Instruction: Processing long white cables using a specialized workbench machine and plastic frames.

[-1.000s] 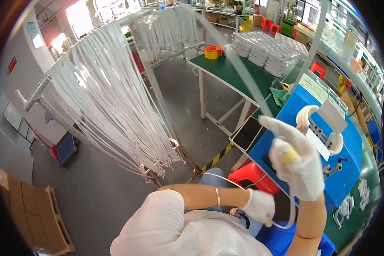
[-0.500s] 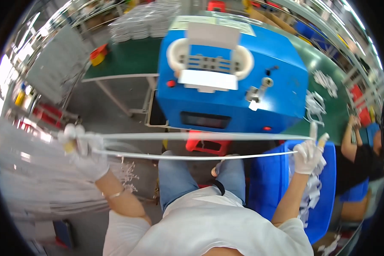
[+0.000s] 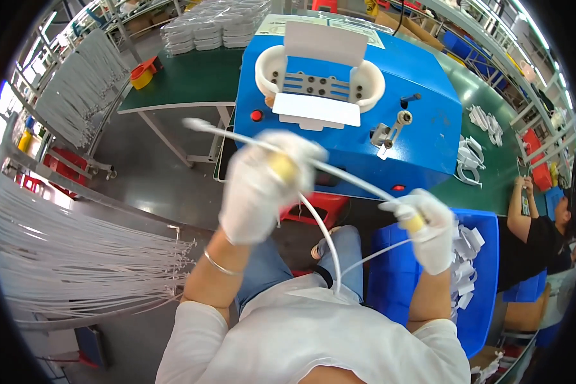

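My left hand, in a white glove and blurred by motion, is closed around a white cable in front of my chest. My right hand, also gloved, grips the same cable lower to the right. The cable runs taut between both hands, with one end sticking out up-left and loose loops hanging toward my lap. Just beyond the hands stands a blue machine with a white winding fixture on top.
A rack of hanging white cables fills the left side. A blue bin with bundled cables sits at my right. A green table carries stacked bagged cables. Another person sits at far right.
My view has swung from the cable rack to the blue machine. My hands, spread wide half a second ago with the cable stretched, have come close together in front of me.
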Available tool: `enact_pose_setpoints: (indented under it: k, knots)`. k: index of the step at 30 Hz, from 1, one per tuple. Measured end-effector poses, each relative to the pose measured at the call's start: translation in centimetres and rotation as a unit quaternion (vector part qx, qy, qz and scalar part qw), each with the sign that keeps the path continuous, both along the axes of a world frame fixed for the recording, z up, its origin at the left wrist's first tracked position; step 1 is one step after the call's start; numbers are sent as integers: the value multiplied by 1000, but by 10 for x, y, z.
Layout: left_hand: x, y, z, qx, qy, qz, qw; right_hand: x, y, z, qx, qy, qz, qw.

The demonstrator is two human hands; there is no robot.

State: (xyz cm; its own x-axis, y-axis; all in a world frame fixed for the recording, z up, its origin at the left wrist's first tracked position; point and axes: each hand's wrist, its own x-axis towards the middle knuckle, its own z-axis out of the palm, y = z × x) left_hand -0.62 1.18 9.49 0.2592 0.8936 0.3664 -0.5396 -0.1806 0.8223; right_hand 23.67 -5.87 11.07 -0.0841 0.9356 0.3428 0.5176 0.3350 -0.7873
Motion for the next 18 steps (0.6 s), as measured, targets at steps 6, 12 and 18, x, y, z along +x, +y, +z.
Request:
enact_pose_setpoints:
  k: [6, 12, 18]
  knots:
    - [-45, 39, 19, -118, 31, 85, 989, 34, -2, -3, -26, 31, -126, 991]
    - [-42, 46, 42, -87, 192, 186, 960, 25, 13, -2, 72, 18, -140, 987]
    - [-40, 50, 50, -66, 119, 172, 976, 22, 24, 1, 141, 16, -173, 975]
